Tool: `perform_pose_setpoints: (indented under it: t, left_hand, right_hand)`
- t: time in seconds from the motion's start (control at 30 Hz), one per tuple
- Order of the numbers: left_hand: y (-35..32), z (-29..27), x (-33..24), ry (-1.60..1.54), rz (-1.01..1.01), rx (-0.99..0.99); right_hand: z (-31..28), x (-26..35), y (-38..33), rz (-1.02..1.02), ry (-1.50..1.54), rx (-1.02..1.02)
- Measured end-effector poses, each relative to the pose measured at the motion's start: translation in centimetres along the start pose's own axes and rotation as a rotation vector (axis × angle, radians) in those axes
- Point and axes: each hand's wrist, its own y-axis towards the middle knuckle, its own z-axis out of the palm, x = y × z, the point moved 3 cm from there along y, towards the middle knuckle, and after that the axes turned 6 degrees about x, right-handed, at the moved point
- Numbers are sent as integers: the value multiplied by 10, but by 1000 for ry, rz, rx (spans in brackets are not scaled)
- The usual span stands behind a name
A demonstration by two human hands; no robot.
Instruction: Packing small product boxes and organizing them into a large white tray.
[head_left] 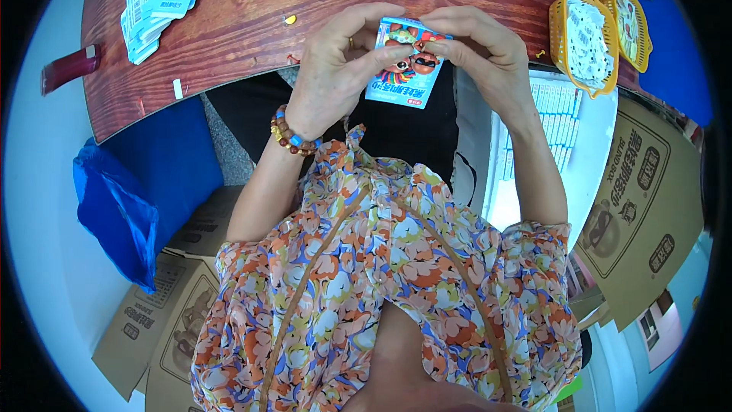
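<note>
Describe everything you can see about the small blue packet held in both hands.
The small blue packet is a flat, glossy pouch, light blue with red and orange cartoon figures printed on its face. It looks like thin card or plastic film. It is held upright, slightly tilted, just off the near edge of the wooden table, above the lap. The left hand pinches its upper left edge, and the right hand grips its top right corner. Its lower half hangs free.

Light-blue card packet [408,65] printed with red-and-orange cartoon figures. Reddish-brown wood-grain desk [252,23] with a dark knot. Yellow mesh baskets [587,38] over white, black-speckled contents. Brown, amber and blue bead bracelet [291,136]. Floral blouse [381,275] in orange, cream, blue and green. Bright blue plastic bag [114,214]. Tan cardboard boxes [640,206] with dark brown print.
</note>
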Motion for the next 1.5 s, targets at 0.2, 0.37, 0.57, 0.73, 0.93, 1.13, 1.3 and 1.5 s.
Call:
perform_pose_setpoints:
  t: [0.2,0.37,0.57,0.73,0.93,1.13,1.3,1.5]
  left_hand:
    - [-6,6,0,65,36,34]
    - [-16,20,6,76,55,66]
    - [-4,71,16,27,-240,332]
    - [-7,86,28,107,-298,519]
    - [-6,82,36,261,-367,628]
    - [-9,69,28,504,-363,592]
    - [-13,72,26,579,-384,589]
    - [-13,78,34,618,-340,618]
  right_hand:
    - [5,8,-18,191,236,-127]
    - [13,2,-47,261,397,-167]
    - [-2,-3,-127,526,461,-191]
    - [-91,-25,-274,903,197,-551]
    - [-147,-101,-502,1414,-632,-769]
    - [-164,-115,-448,1708,-1166,-763]
    - [-165,-147,-464,1688,-1306,-620]
    - [-178,-163,-462,1645,-1326,-547]
